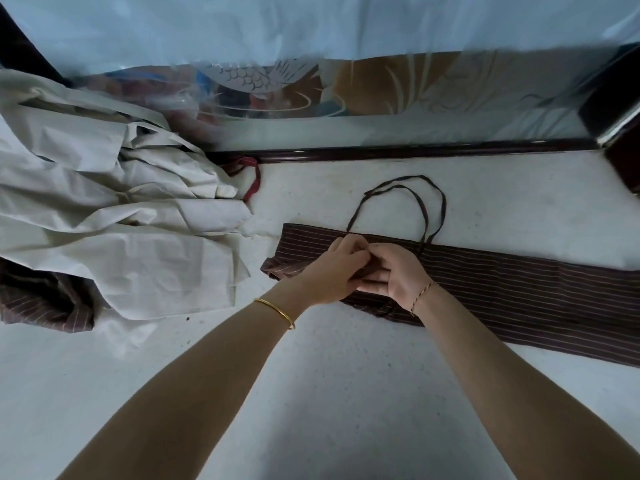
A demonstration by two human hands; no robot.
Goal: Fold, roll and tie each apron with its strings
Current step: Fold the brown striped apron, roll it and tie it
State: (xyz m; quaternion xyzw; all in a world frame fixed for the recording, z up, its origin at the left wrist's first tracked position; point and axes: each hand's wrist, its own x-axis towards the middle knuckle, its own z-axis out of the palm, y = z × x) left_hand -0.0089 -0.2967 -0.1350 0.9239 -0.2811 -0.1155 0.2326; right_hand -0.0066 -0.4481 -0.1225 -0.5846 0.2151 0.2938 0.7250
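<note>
Head view: L hand & R hand both pinch, seemingly, folded edge of striped apron.

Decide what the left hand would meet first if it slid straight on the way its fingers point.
The right hand: the left hand points rightward at it, and the two seem to touch on the striped apron, both pinching its fabric.

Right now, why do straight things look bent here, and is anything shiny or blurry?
In the head view, the wide-angle lens bows the dark rail and the striped apron; the glass panel reflects pale light, smearing its fish pattern; a soft shadow falls on the white surface between the arms; the left hand and right hand look fairly sharp.
</note>
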